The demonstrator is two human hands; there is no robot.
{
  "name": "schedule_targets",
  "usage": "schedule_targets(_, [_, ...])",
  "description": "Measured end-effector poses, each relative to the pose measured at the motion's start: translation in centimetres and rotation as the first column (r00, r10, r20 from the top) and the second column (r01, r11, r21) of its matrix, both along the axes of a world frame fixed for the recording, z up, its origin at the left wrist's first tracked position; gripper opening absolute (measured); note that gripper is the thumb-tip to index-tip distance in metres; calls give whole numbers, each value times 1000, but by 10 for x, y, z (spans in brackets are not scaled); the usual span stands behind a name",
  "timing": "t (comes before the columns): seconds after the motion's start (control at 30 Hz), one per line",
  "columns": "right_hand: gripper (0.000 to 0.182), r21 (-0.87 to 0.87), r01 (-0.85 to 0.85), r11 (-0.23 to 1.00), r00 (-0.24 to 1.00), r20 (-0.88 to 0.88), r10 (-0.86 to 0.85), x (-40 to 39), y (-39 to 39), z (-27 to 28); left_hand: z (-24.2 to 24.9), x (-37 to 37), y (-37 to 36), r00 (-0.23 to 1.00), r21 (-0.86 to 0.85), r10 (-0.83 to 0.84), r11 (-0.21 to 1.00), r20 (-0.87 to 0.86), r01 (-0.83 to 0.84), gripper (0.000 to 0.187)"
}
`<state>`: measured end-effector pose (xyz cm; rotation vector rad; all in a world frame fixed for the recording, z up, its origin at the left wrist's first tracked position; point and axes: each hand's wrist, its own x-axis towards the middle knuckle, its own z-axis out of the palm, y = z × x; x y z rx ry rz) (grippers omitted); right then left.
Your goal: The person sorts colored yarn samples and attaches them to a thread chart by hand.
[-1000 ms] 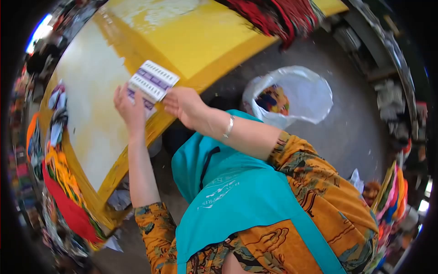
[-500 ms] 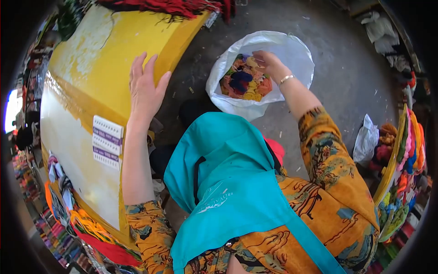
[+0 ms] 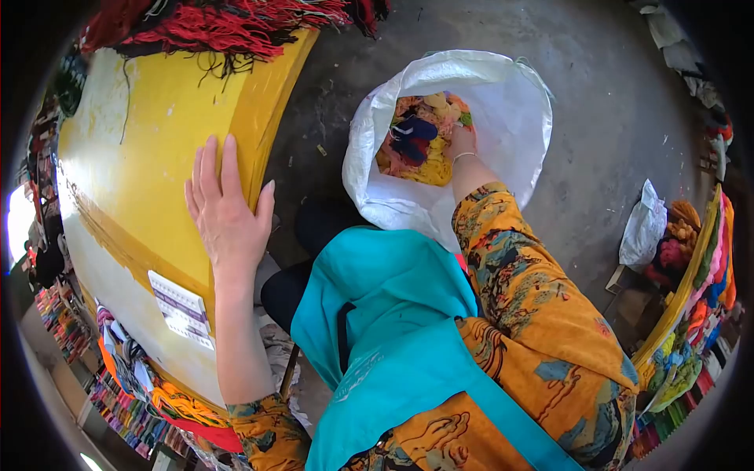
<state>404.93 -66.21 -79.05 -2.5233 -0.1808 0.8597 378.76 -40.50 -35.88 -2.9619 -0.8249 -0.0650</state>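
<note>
My left hand (image 3: 224, 204) lies on the yellow tabletop (image 3: 184, 118) near its edge, fingers stretched out and holding nothing. My right hand (image 3: 463, 143) is down inside a white woven sack (image 3: 510, 118), touching the yarn there. Its fingers are mostly hidden among the strands, so I cannot see what they grip. Around it in the sack are yellow yarn (image 3: 432, 166), a dark navy bundle (image 3: 414, 137) and peach-coloured yarn (image 3: 408, 106).
Red and black yarn (image 3: 236, 27) hangs over the table's far end. A white card with purple bands (image 3: 181, 308) lies on the table. Orange and yellow yarn (image 3: 184, 402) is at the near left. At right are a white bag (image 3: 644, 224) and hanging coloured yarns (image 3: 719, 251).
My right hand has reached deeper into the sack, down to the yarn. My left hand has come down and left, now flat on the table. The view has shifted slightly.
</note>
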Motion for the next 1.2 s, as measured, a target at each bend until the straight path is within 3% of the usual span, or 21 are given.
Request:
schedule_targets(0.03, [48, 165, 284, 944, 958, -86, -273, 3, 0, -6, -1, 0, 0, 1000, 4, -3, 1000, 3, 3, 75])
schedule_targets(0.07, [48, 321, 543, 776, 839, -180, -513, 6, -1, -11, -1, 0, 0, 1000, 8, -7, 1000, 6, 7, 76])
schedule_targets(0.1, [46, 85, 133, 988, 985, 98, -141, 16, 3, 10, -1, 0, 0, 1000, -8, -5, 1000, 5, 5, 76])
schedule_targets(0.13, [44, -249, -264, 932, 917, 234, 323, 24, 7, 28, -2, 0, 0, 1000, -19, -10, 1000, -4, 10, 76])
schedule_targets(0.17, [44, -254, -260, 931, 921, 225, 319, 28, 14, 41, -3, 0, 1, 1000, -7, -15, 1000, 0, 15, 77])
schedule_targets(0.2, [41, 233, 392, 890, 916, -187, -354, 32, 24, 52, -4, 1, 1, 1000, 7, -21, 1000, 8, 21, 77])
schedule_targets(0.23, [39, 279, 922, 269, 386, -728, -567, 35, 26, 52, -4, 0, 1, 999, 11, -33, 999, 12, 33, 78])
schedule_targets(0.43, [34, 237, 955, 179, 292, -862, -415, 42, 27, 46, -4, -5, 1, 997, 27, -64, 998, 32, 63, 78])
schedule_targets(0.57, [31, 174, 952, 254, 281, -827, -487, 42, 41, 67, -5, -3, 1, 997, 30, -72, 997, 38, 71, 78])
schedule_targets(0.63, [27, 183, 794, 580, 510, -721, -470, 54, 45, 53, -4, -3, -1, 997, 24, -69, 997, 37, 68, 78])
schedule_targets(0.7, [24, 175, 790, 587, 494, -749, -441, 64, 43, 42, -4, -3, -3, 997, 18, -69, 997, 34, 69, 78])
schedule_targets(0.77, [21, 133, 608, 783, 650, -650, -395, 72, 40, 43, -3, -3, -3, 996, 16, -72, 997, 47, 72, 79])
schedule_targets(0.8, [21, 132, 607, 784, 652, -646, -396, 75, 38, 38, -3, -4, -2, 996, 14, -72, 997, 49, 71, 78])
schedule_targets(0.87, [21, 214, 352, 911, 835, -512, -203, 69, 27, 6, -5, -3, 1, 996, 13, -67, 998, 54, 66, 78])
schedule_targets(0.93, [19, 198, 241, 950, 920, -359, -158, 73, 12, -58, -7, -2, 4, 996, 40, -77, 996, 43, 76, 74])
schedule_targets(0.97, [17, -47, -208, 977, 978, -9, 208, 65, 9, -45, -8, -2, 4, 997, 38, -73, 997, 39, 72, 74])
schedule_targets(1.03, [16, -405, -505, 762, 760, 209, 615, 51, 9, -29, -10, 0, 7, 996, 38, -73, 997, 43, 71, 74])
schedule_targets(1.1, [16, -553, -367, 748, 836, 156, 526, 39, 20, -17, -10, 1, 6, 996, 37, -72, 997, 49, 71, 73])
schedule_targets(1.2, [16, -494, -340, 800, 888, 112, 446, 37, 20, 13, -7, -2, 4, 996, 38, -74, 997, 58, 72, 73])
